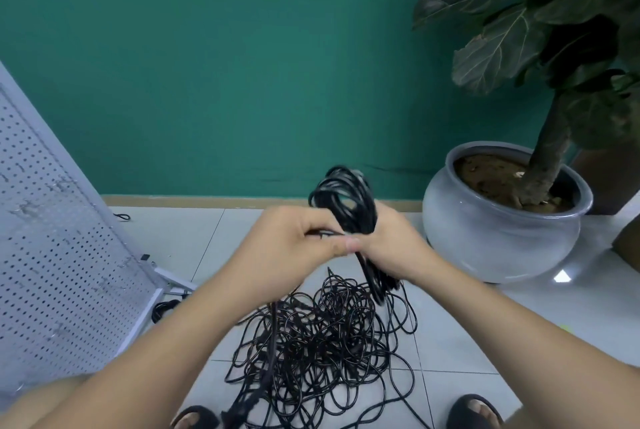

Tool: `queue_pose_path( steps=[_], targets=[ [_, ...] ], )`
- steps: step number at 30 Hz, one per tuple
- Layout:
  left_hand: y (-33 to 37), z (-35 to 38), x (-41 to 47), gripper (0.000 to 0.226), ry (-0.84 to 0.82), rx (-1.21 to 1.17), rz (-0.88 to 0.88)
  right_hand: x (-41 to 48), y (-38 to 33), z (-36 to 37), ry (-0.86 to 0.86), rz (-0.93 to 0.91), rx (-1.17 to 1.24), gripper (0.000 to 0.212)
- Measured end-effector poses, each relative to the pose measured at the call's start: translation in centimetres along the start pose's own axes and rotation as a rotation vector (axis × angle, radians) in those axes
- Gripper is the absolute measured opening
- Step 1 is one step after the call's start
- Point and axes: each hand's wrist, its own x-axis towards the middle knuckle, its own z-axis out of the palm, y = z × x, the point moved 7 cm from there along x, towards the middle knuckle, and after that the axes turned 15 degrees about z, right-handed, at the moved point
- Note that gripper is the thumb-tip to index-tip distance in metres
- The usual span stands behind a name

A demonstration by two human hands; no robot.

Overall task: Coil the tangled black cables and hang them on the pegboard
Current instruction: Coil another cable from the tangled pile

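Both hands are meeting in the middle of the frame, right above the mess. The right hand (pixel 394 248) is gripping a bundled coil of black cable (pixel 349 201), fingers curled round its middle, with loops standing up above the fist and more hanging down below it. The left hand (pixel 291 245) is closing in beside it, thumb and fingers pinching a single strand right at the coil, the two hands touching at the fingertips. A blurred length of cable (pixel 273 335) is trailing down under the left forearm towards the bottom edge.

Below the hands, in the lower middle of the frame, the tangled pile of cables (pixel 322 335) is lying spread out in loose loops on the pale tiled floor (pixel 460 342). The white pegboard (pixel 59 255) is leaning on its stand along the left edge. A grey pot (pixel 498 241) is sitting on the floor at the right, holding a plant (pixel 519 30) with big dark leaves, against the green wall (pixel 225 65). Two black sandals (pixel 474 409) are peeking in at the bottom edge, one on each side of the pile.
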Motion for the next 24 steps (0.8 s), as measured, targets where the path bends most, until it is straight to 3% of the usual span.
queue_pose_path(
  steps=[4, 8, 16, 19, 24],
  targets=[
    [-1.8, -4.5, 1.2, 0.025, 0.179, 0.146, -0.001, -3.5, -1.1, 4.6, -0.252, -0.067, -0.058, 0.038],
    [-3.6, -6.4, 1.9, 0.031, 0.195, 0.231, -0.068, -4.4, -2.5, 5.1, -0.265, -0.095, -0.010, 0.032],
    [-6.6, -5.8, 2.2, 0.033, 0.186, -0.113, -0.196, -5.5, -2.6, 4.5, -0.289, -0.069, 0.282, 0.026],
    [-6.3, -4.7, 2.0, 0.042, 0.173, -0.163, -0.247, -5.4, -2.5, 4.2, -0.262, -0.034, 0.337, 0.030],
    [-4.4, -2.8, 2.0, 0.064, 0.078, -0.323, -0.228, -5.2, -2.8, 3.9, -0.346, 0.048, 0.512, 0.013]
  ],
)
